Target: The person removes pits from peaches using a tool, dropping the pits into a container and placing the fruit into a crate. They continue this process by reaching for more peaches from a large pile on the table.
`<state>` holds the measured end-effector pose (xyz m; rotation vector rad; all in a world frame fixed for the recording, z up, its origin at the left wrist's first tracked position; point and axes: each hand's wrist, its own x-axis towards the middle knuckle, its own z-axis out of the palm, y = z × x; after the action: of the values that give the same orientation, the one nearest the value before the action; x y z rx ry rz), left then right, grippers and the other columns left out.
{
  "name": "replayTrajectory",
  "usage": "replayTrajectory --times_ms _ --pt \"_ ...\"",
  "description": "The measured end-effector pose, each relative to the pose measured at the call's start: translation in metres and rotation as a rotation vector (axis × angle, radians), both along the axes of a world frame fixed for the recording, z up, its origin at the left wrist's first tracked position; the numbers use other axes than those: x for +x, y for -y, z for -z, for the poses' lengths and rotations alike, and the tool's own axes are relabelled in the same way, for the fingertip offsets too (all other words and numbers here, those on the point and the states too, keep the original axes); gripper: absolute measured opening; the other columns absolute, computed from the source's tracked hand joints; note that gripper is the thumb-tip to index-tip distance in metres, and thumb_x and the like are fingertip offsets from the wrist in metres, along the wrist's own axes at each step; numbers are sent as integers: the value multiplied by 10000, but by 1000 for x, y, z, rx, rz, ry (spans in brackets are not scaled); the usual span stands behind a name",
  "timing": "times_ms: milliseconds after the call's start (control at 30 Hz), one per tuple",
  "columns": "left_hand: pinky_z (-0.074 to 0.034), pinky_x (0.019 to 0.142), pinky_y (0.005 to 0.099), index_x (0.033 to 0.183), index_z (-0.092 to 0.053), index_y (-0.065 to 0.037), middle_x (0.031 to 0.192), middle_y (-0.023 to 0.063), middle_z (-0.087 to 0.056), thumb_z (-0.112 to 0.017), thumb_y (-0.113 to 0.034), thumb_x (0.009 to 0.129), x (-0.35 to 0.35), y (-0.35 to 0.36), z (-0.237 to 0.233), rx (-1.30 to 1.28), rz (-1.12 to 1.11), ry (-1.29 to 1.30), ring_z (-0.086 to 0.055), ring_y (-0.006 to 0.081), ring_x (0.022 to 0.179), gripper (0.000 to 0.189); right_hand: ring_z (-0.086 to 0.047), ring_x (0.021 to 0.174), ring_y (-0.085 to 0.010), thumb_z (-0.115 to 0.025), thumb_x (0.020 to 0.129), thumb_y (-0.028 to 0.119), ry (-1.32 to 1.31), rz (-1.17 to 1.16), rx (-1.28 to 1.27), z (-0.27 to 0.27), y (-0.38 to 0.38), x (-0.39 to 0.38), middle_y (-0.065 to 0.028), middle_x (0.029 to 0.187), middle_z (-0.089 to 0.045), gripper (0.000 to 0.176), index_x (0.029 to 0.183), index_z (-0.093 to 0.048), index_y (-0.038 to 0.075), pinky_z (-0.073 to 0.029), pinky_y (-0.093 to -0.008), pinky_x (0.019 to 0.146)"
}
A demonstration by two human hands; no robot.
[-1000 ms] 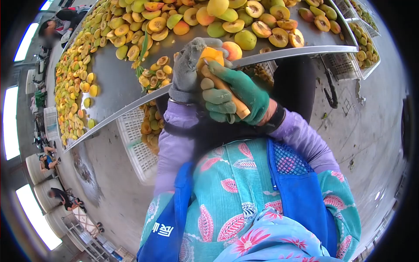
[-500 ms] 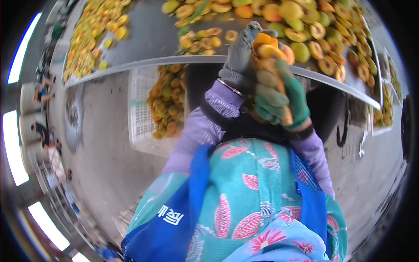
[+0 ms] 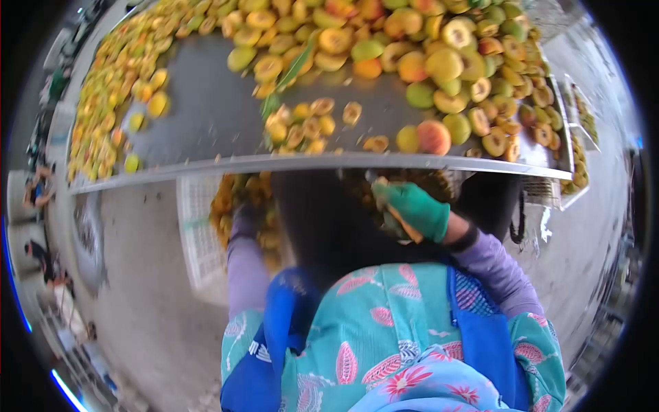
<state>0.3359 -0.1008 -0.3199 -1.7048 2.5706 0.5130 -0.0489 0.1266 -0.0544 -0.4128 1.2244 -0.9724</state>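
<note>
While the left hand [image 3: 246,218] is lowered below the rim of the surface [image 3: 206,117], over the white crate [image 3: 195,237] of cut fruit [image 3: 223,199], no fruit is seen in either hand. The step is therefore judged to be the gap between one fruit and another, with a piece probably being let go into the crate. Whether that grey-gloved hand is open or closed cannot be told, since it is blurred. The green-gloved right hand [image 3: 412,209] is closed around the wooden-handled knife [image 3: 410,232], which is held just under the surface's edge in front of the body. The handle end is pointed back toward the chest and the forearm is bent in from the right. A fresh fruit would be called for next. A whole peach [image 3: 434,136] lies near the edge, just above the knife hand. A reach up over the rim by the left hand would be needed, with the blade kept clear.
</note>
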Motion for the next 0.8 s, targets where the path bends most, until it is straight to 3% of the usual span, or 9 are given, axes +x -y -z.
replayTrajectory --times_ms 167,233,333,400,500,533,667,733,800 --pt "-471 878 437 1274 -536 -119 1139 212 -608 -649 -299 801 -44 41 -158 299 -47 189 -577 378 1062 518 -476 472 -107 -466 982 411 -158 240 -47 -67 -3 -36 -24 637 -531 366 923 -569 65 -388 -226 447" --pt "-493 792 459 1110 -663 -150 948 169 -677 -640 -290 806 -57 36 -240 174 -131 8 -634 381 911 335 -519 514 -89 -530 973 322 -645 488 -324 -43 27 -73 9 641 -554 284 895 -587 55 -394 -244 453" --pt "-485 645 399 839 -698 -46 736 154 -655 -566 -344 860 -75 51 -328 -52 561 114 -636 305 702 326 -440 474 -57 -531 970 359 -788 540 -299 -80 95 -131 18 589 -470 298 939 -553 63 -372 -244 421" --pt "-463 654 463 810 -665 -63 737 145 -638 -586 -294 855 -126 67 -373 -79 444 30 -613 353 720 248 -594 593 -272 -535 947 423 -1178 512 -359 -86 144 -180 -126 678 -603 372 981 -534 52 -462 -392 536" --pt "-471 721 459 838 -637 -63 784 153 -627 -589 -242 859 -195 112 -387 -101 313 -164 -609 364 786 186 -631 697 -363 -530 955 395 -1776 470 -474 -100 204 -220 -176 777 -640 346 985 -521 51 -483 -439 600" --pt "-473 745 449 867 -625 -60 819 159 -625 -582 -235 866 -228 131 -391 -47 215 -221 -606 360 814 180 -602 832 -458 -526 948 399 -1719 452 -484 -118 220 -218 -250 862 -632 351 979 -516 50 -471 -517 688" --pt "-469 796 433 983 -552 -50 957 175 -598 -524 -244 916 -338 220 -379 -729 699 -446 -582 352 910 207 -624 892 -398 -539 927 412 -1721 311 -780 -128 286 -235 -211 901 -655 363 1004 -589 61 -493 -460 766" --pt "-473 818 431 933 -577 -26 939 200 -616 -517 -357 924 -397 269 -362 -733 719 -477 -593 368 924 336 -630 903 -380 -538 925 415 -1731 177 -747 -119 320 -243 -190 925 -663 369 1026 -594 65 -499 -443 780" --pt "-468 855 436 993 -624 -5 1017 249 -630 -521 -496 892 -446 287 -366 -538 285 -185 -591 400 991 512 -632 918 -373 -530 924 430 -1741 134 -619 -106 342 -249 -182 952 -667 388 1032 -596 63 -497 -442 802"
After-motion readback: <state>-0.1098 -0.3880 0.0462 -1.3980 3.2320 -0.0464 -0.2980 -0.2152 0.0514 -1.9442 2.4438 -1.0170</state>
